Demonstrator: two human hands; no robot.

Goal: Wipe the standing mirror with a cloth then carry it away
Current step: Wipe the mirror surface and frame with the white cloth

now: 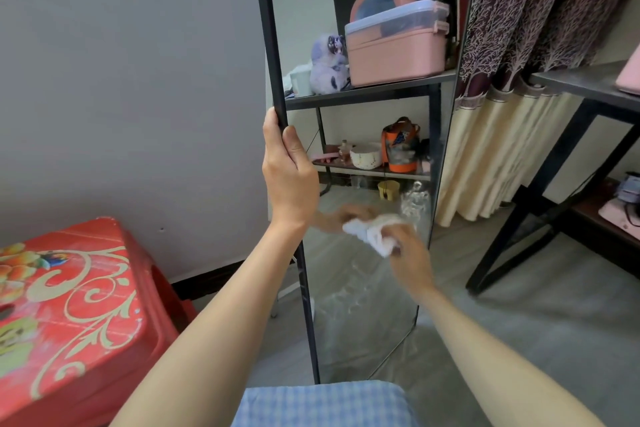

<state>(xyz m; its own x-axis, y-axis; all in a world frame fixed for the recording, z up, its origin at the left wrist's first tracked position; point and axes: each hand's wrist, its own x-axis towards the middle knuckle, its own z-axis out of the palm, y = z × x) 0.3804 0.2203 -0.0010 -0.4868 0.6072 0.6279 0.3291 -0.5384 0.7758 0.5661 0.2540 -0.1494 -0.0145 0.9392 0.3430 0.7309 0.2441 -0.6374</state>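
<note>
White crumpled cloth (372, 234) in right hand (410, 258) against smeared glass mirror (363, 305).

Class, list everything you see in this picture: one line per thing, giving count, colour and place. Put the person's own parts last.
mirror: one, black frame, upright at centre
cloth: one, white, against the lower glass
stool: one, red with floral pattern, lower left
curtain: one, maroon over cream, right of the mirror
table: one, black frame, far right
left hand: one, grips the mirror's left edge
right hand: one, blurred, holds the cloth
</note>
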